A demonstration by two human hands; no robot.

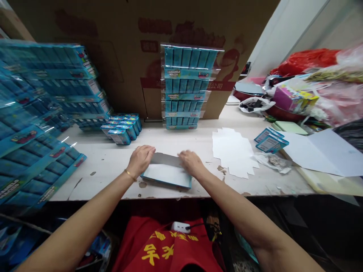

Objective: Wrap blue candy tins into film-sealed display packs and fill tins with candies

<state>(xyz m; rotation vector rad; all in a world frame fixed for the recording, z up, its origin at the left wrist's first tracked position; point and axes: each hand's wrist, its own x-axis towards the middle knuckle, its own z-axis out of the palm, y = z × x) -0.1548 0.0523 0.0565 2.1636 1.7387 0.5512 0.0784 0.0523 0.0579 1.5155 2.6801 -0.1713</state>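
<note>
On the white table in front of me lies a shallow blue cardboard tray (167,174) with a white inside and a greyish far wall. My left hand (141,158) is closed on its far left corner, fingers bent over the edge. At the far right corner, my right hand (190,161) grips the wall with curled fingers. The fingertips of both hands are partly hidden. A flat, unfolded white card blank (233,151) with notched edges lies to the right. Beyond the tray on the left stands a group of small blue boxes (121,129).
Wrapped blue packs stand in a stack (184,88) against a big brown carton (119,56). More packs (36,166) pile up on the left. Two loose blue boxes (270,141), a small plastic bag (273,161) and cluttered bags (306,83) occupy the right.
</note>
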